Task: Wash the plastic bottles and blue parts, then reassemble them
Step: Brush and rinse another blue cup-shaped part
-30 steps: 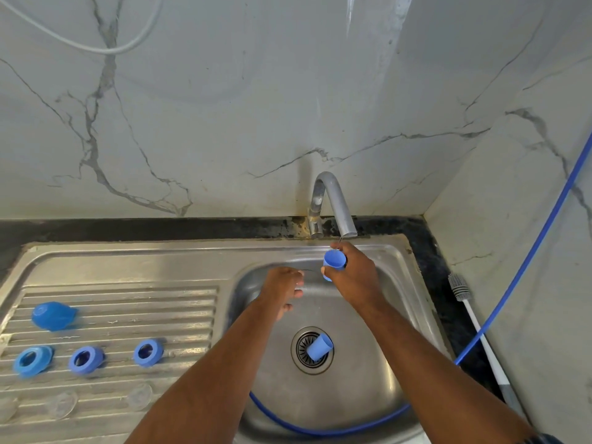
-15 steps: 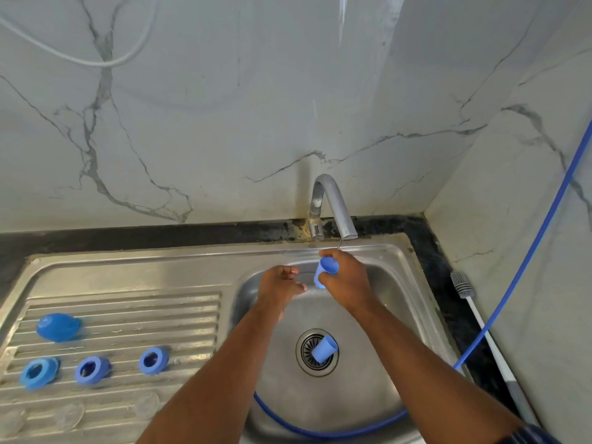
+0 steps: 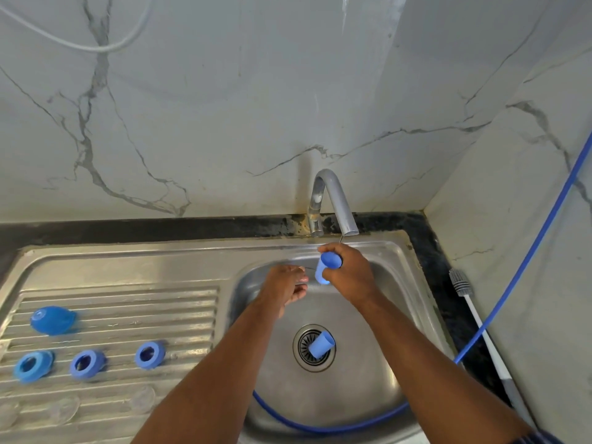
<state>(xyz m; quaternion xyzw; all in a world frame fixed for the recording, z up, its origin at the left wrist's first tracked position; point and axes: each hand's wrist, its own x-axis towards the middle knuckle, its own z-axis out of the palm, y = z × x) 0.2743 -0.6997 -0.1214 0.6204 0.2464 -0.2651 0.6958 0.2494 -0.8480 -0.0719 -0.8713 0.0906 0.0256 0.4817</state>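
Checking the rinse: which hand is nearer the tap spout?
Right. The right hand, gripping a blue cap, is below the tap spout; the left hand is lower, further left.

Steel sink unit [image 3: 128,261]. Ribbed drainboard [image 3: 160,302], well left of the left hand [image 3: 286,285]: one blue dome cap [image 3: 53,320], three blue rings [image 3: 86,363] in a row. Basin [image 3: 275,379], below the right hand [image 3: 349,277]: blue cup [image 3: 321,345] on drain strainer [image 3: 304,357], blue hose [image 3: 320,426] looped.

The metal sink [image 3: 362,389] is gleaming, brushed. The blue plastic cap [image 3: 321,345] lying in it is looking smooth and matt.
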